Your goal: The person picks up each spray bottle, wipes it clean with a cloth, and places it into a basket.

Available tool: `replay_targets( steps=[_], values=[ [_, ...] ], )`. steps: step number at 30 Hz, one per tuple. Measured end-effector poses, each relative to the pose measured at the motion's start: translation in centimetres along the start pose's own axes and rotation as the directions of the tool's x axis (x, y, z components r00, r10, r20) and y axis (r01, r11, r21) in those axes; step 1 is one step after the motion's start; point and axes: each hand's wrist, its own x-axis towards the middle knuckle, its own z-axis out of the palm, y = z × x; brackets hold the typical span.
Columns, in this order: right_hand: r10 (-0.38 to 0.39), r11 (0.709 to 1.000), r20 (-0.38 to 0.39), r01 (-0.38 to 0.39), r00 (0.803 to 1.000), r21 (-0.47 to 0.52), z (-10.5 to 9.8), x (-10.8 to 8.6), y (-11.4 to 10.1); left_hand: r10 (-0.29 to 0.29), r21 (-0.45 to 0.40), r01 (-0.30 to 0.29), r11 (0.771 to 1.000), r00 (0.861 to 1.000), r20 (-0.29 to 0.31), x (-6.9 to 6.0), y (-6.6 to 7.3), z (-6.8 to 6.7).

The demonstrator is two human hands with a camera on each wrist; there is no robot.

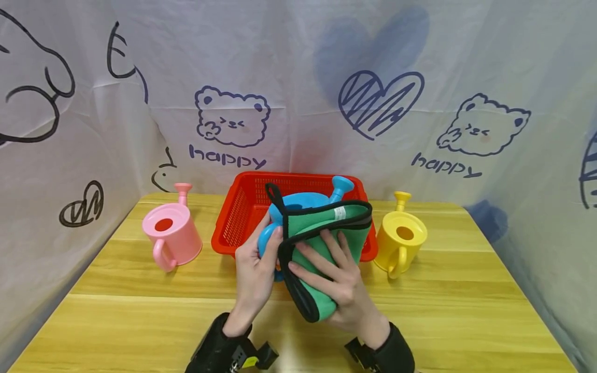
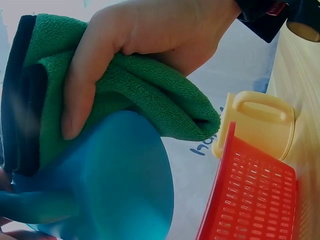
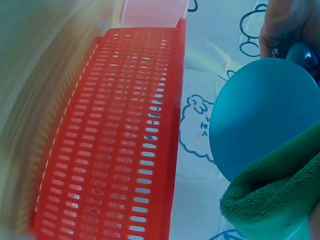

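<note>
In the head view, my left hand (image 1: 253, 272) grips a blue watering can (image 1: 305, 200) by its handle, held up in front of the red basket. Against the can's side my right hand (image 1: 345, 290) holds a folded green towel (image 1: 322, 228) with black edging and a hanging loop. The towel covers much of the can; its spout points up and right. The left wrist view shows the right hand's thumb pressing the towel onto the blue can. From the right wrist view, the can's rounded bottom (image 3: 265, 115) shows, with the towel beside it.
Behind the hands stands a red perforated basket (image 1: 231, 220) on the wooden table (image 1: 140, 321). A pink watering can (image 1: 179, 238) is to its left and a yellow one (image 1: 389, 238) to its right. A cloth curtain (image 1: 298, 62) with drawings hangs behind.
</note>
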Motion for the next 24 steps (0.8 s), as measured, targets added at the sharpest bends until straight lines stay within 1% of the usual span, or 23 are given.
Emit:
replay_targets(
  steps=[3,5,7,9,12,14,16,17,21,24],
  values=[
    [0.009,1.000,-0.001,-0.009,1.000,-0.006,0.10,-0.02,-0.12,-0.005,-0.002,0.005,1.000,1.000,0.005,0.01,0.04,-0.06],
    [0.037,0.999,-0.027,-0.037,0.999,0.010,0.15,0.03,-0.17,-0.013,0.001,0.013,1.000,1.000,0.014,-0.01,0.09,-0.03],
    [0.081,0.996,-0.058,-0.078,0.995,0.048,0.15,0.10,-0.20,-0.027,0.006,0.027,1.000,0.999,0.021,-0.07,0.09,0.02],
    [0.147,0.985,-0.080,-0.138,0.986,0.103,0.04,0.12,-0.24,-0.047,0.009,0.046,0.999,0.999,0.024,-0.16,0.10,0.08],
    [0.246,0.957,-0.090,-0.228,0.965,0.177,-0.29,0.08,-0.23,-0.078,0.013,0.078,0.997,0.997,0.023,-0.29,0.18,0.19],
    [0.281,0.945,-0.081,-0.261,0.956,0.198,-0.46,-0.01,-0.23,-0.091,0.012,0.091,0.996,0.996,0.020,-0.36,0.21,0.22],
    [0.273,0.947,-0.074,-0.254,0.959,0.198,-0.49,-0.06,-0.17,-0.090,0.012,0.090,0.996,0.996,0.015,-0.34,0.22,0.21],
    [0.253,0.953,-0.071,-0.236,0.965,0.188,-0.44,-0.08,-0.14,-0.086,0.010,0.086,0.996,0.996,0.013,-0.30,0.20,0.20],
    [0.127,0.987,-0.053,-0.121,0.990,0.105,-0.09,-0.02,-0.05,-0.057,-0.006,0.057,0.998,0.998,0.007,-0.08,0.04,0.07],
    [0.045,0.999,-0.033,-0.044,0.998,0.030,0.15,0.04,-0.08,-0.035,-0.015,0.035,0.999,0.999,0.007,0.01,0.01,0.00]
  ],
)
